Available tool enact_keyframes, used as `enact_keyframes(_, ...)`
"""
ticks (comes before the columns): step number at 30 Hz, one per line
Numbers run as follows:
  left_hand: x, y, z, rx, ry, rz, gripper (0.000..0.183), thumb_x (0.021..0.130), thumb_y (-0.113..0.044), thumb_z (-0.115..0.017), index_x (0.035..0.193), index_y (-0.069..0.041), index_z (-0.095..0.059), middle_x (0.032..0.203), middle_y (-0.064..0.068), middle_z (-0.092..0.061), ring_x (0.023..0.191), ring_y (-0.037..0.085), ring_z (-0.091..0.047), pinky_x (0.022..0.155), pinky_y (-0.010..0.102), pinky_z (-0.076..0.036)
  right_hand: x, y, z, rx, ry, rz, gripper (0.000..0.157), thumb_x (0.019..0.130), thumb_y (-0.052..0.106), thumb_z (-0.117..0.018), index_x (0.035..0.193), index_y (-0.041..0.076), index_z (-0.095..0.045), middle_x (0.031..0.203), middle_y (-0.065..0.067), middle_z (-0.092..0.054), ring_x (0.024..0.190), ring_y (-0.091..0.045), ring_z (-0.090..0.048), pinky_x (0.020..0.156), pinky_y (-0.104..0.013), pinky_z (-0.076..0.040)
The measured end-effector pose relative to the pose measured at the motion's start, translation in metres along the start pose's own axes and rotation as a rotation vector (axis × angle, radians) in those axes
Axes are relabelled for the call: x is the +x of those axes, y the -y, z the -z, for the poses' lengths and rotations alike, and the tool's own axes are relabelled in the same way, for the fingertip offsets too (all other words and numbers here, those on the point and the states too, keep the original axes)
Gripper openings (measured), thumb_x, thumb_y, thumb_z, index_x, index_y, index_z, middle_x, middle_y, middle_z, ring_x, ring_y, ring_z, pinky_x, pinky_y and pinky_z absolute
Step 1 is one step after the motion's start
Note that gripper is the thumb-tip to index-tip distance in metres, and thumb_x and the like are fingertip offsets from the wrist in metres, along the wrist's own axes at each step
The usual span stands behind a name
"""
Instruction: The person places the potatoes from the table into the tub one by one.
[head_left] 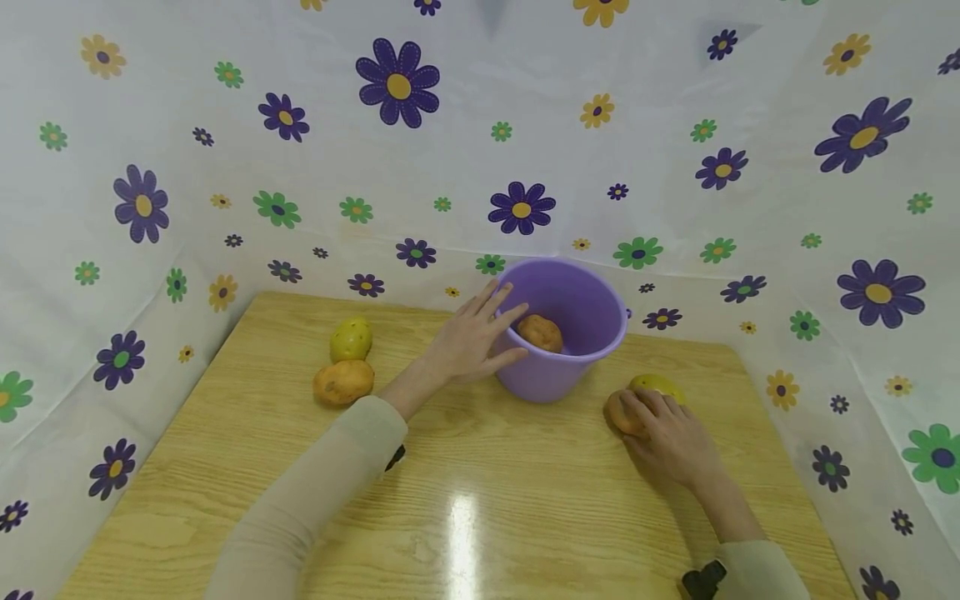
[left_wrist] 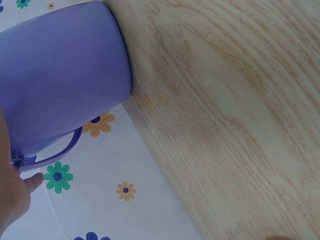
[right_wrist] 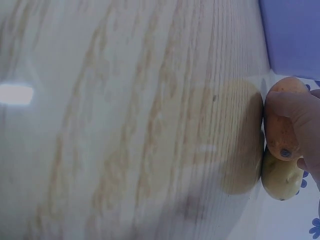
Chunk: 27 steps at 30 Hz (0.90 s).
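A purple bucket point(head_left: 543, 383) stands at the back of the table, tilted slightly in view, with a brown potato point(head_left: 540, 333) inside. My left hand point(head_left: 472, 337) is at its left rim, fingers straight and spread. In the left wrist view, fingers show beside the bucket's handle point(left_wrist: 62, 154). To the right of the bucket, my right hand point(head_left: 671, 433) grips a brown potato point(head_left: 624, 414), its thumb lying across the potato point(right_wrist: 282, 127) in the right wrist view. Against that potato sits a yellow-green rounded fruit point(head_left: 658, 385), partly hidden by the fingers.
On the left of the wooden table point(head_left: 420, 517), another potato point(head_left: 343, 382) lies just in front of a speckled yellow-green fruit point(head_left: 351, 339). A white flower-print cloth point(head_left: 450, 167) hangs behind the table and along both sides.
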<state>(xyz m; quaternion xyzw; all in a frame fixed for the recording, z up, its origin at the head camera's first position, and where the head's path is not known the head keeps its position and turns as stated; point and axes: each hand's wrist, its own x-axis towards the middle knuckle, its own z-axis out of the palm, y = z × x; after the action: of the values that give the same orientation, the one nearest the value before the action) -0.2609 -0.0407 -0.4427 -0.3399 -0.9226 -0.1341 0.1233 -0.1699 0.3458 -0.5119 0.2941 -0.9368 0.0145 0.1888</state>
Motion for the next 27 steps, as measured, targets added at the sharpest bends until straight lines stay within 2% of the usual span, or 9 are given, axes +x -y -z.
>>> enact_keyframes(12,-0.001,-0.001,0.001,-0.002,0.001,0.004,0.076,0.104,-0.061,-0.051,0.165,-0.019,-0.037,0.176,0.017,-0.023,0.168,0.035,-0.009,0.137,0.051,-0.02,0.001,0.003,-0.002,0.014,-0.006,0.02,0.073,0.076,0.026,-0.093,0.141,0.009,-0.063,0.129,-0.02,-0.067,0.111,-0.043,-0.069,0.083,-0.059,-0.063)
enact_keyframes(27,-0.001,-0.001,0.001,0.007,0.01,0.009,0.076,0.104,-0.063,-0.049,0.166,-0.019,-0.036,0.177,0.016,-0.021,0.168,0.035,-0.009,0.136,0.052,-0.021,0.008,0.015,0.006,0.02,0.032,0.025,0.074,0.078,0.027,-0.089,0.144,0.012,-0.061,0.133,-0.019,-0.066,0.117,-0.044,-0.066,0.09,-0.061,-0.061)
